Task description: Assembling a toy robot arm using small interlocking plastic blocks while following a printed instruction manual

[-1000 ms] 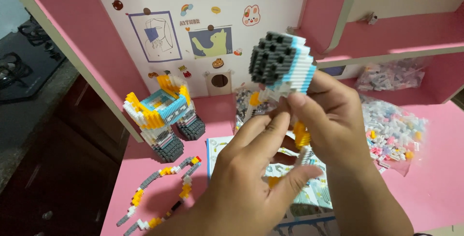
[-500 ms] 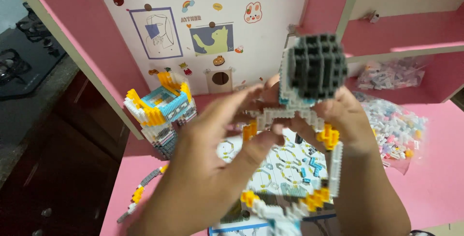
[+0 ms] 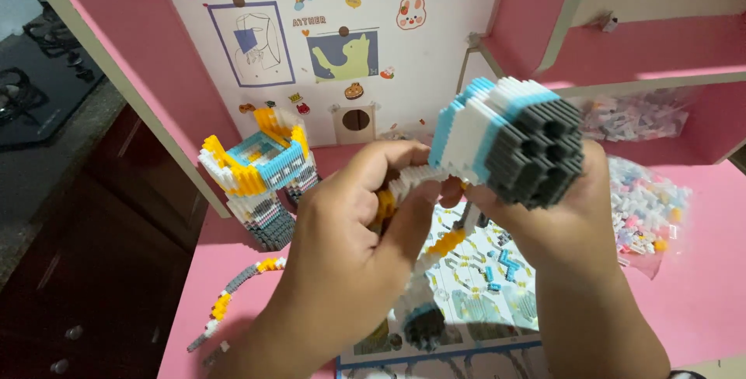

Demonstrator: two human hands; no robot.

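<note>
Your left hand (image 3: pixel 350 227) and right hand (image 3: pixel 556 220) both closed around 1 block model (image 3: pixel 509 142), above the instruction sheet (image 3: pixel 482 278), pink desk (image 3: pixel 699 301) beneath

brick model (image 3: pixel 509 140): small plastic bricks, studded, slightly glossy grey, white and blue
half-built brick body (image 3: pixel 260 173): same studded plastic, yellow, blue, white
brick strip (image 3: pixel 233 297): plastic bricks, bumpy
instruction sheet (image 3: pixel 482 286): printed paper, smooth, faint sheen
bags of loose bricks (image 3: pixel 641 204): clear, crinkled, probably thin plastic film
desk (image 3: pixel 699 286): smooth matt pink laminate
wall stickers (image 3: pixel 342 53): flat matt paper or vinyl
</note>
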